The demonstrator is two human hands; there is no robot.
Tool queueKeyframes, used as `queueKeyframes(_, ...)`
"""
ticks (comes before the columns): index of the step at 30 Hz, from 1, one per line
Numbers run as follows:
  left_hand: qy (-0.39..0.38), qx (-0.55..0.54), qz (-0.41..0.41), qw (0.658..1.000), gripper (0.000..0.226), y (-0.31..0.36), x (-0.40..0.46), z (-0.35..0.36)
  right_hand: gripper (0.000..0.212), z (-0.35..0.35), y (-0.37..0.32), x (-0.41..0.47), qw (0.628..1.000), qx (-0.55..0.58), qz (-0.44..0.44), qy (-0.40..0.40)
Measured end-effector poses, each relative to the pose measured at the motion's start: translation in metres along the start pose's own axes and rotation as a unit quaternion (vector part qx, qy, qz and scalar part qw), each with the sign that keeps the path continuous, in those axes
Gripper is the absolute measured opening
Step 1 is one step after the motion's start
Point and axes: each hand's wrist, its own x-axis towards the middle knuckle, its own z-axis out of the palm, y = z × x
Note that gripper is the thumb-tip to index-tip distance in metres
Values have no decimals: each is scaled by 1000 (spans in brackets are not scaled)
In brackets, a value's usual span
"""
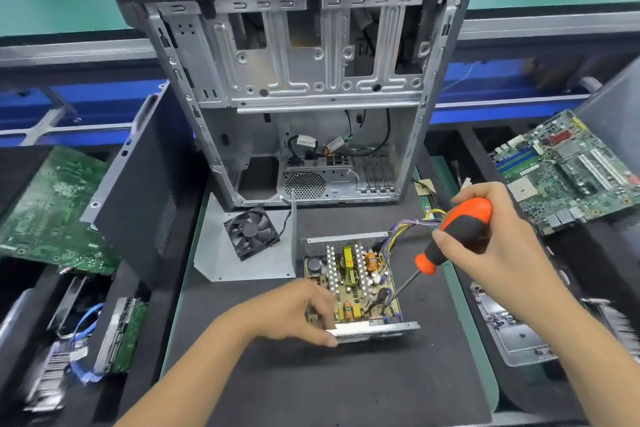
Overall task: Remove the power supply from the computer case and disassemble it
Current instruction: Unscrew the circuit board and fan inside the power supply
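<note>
While the opened power supply (353,284) lies mid-surface before the computer case (294,87), its near wall is pinched by the left hand (298,308); the screwdriver (446,243), clasped by the right hand (498,236), is set on a board screw. Unscrewing judged underway; steady downward pressure needed next.

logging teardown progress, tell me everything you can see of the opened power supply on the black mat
The opened grey metal power supply lies flat on the black mat, in front of the computer case, its lid off. Its tan circuit board shows silver heatsinks, a yellow transformer, a copper coil and a dark capacitor. A multicoloured wire bundle leaves its far right corner. The left hand grips its near left edge; the right hand holds the orange and black screwdriver, tip down on the board.
</note>
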Motion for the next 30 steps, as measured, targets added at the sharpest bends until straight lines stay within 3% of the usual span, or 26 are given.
queueKeyframes(3,-28,8,-29,999,19,0,-2,-10,46,7,-2,-5,999,4,-14,-36)
queueKeyframes(5,-5,-13,-23,1000,15,7,5,-10,46,14,-2,-8,997,6,-22,-74)
queueKeyframes(9,182,-56,1,982,9,20,31,6,43,26,2,-15,991,-11,-28,-130)
queueKeyframes(12,244,-118,3,963,17,23,45,25,43,33,9,-19,988,-21,-29,-147)
queueKeyframes(18,240,-157,14,958,36,24,48,45,37,38,17,-25,988,-11,-20,-151)
queueKeyframes(30,208,-170,11,963,30,24,46,47,34,41,17,-31,984,-38,-58,-166)
